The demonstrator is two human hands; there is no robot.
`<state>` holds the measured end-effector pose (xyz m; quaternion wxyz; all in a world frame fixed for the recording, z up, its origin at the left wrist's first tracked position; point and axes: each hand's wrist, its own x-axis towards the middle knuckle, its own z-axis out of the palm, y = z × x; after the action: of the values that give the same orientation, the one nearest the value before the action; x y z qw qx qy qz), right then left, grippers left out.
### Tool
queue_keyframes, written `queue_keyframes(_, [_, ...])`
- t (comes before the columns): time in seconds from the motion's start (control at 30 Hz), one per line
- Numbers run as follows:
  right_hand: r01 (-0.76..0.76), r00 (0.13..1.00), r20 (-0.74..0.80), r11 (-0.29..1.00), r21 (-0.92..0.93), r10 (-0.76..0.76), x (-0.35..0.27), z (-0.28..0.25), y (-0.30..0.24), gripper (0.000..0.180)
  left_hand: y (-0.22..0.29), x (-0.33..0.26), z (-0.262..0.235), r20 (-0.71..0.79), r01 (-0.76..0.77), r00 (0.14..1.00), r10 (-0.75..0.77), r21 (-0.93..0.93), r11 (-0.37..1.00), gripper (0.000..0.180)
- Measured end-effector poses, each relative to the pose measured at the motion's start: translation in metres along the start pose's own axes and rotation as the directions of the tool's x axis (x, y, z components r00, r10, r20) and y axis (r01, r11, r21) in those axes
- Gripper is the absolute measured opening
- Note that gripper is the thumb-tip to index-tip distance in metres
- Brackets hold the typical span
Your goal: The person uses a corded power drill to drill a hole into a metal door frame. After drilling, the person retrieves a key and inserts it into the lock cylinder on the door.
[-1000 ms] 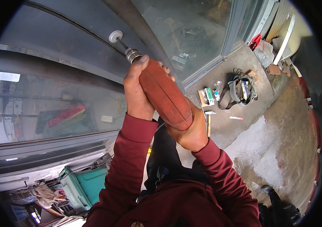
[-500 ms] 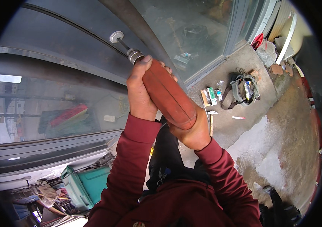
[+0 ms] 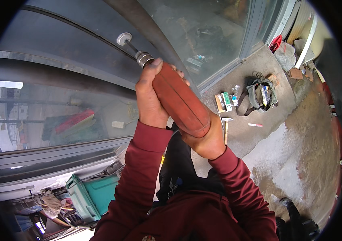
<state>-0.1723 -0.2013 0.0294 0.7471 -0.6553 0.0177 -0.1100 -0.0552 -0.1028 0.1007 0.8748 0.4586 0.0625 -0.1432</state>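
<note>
Both my hands grip a red-orange power drill [image 3: 182,102] with a metal chuck. My left hand [image 3: 151,96] wraps round the front of its body, just behind the chuck. At its rear, my right hand [image 3: 206,140] is closed round the part below the body; the handle and trigger are hidden under it. A bit with a round metal disc-shaped hole saw [image 3: 124,39] at its end sticks out of the chuck. That disc is at the grey metal door frame [image 3: 98,40]; whether it touches the surface I cannot tell.
Glass panes flank the frame. On the step at right lie a dark tool bag [image 3: 259,96], small boxes [image 3: 224,102], a hammer [image 3: 226,130] and a red-white strip [image 3: 255,125]. A green bin [image 3: 94,197] stands lower left among clutter. Another person's leg [image 3: 293,213] shows lower right.
Hardly anything differs. The whole view has shifted very slightly; both hands keep the same hold on the drill, and the disc stays at the same spot on the frame.
</note>
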Motion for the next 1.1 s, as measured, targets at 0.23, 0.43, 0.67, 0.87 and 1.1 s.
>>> queue_keyframes(0.23, [-0.007, 1.0, -0.005, 1.0, -0.024, 0.007, -0.0002, -0.0015, -0.0036, 0.044, -0.0005, 0.0004, -0.0002, -0.004, 0.008, 1.0, -0.008, -0.009, 1.0, 0.035])
queue_keyframes(0.43, [-0.032, 0.999, 0.013, 0.999, 0.009, 0.032, 0.0003, -0.0032, -0.0034, 0.045, -0.0006, 0.0013, -0.0006, 0.0, 0.018, 1.0, -0.018, -0.009, 1.0, 0.035])
queue_keyframes(0.67, [-0.036, 0.999, 0.007, 0.999, -0.007, 0.036, 0.0007, -0.0021, -0.0039, 0.044, -0.0007, 0.0, 0.0016, -0.005, -0.009, 1.0, 0.009, -0.015, 1.0, 0.03])
queue_keyframes(0.87, [-0.035, 0.999, 0.011, 0.999, -0.031, 0.035, 0.0011, -0.0027, -0.0059, 0.042, -0.0009, 0.0014, 0.0009, 0.014, -0.009, 1.0, 0.009, -0.028, 1.0, 0.03])
queue_keyframes(1.1, [-0.035, 0.999, -0.008, 0.999, -0.038, 0.035, 0.0013, -0.0018, -0.009, 0.042, 0.0005, 0.0008, 0.0012, 0.026, -0.005, 1.0, 0.006, -0.038, 0.999, 0.031])
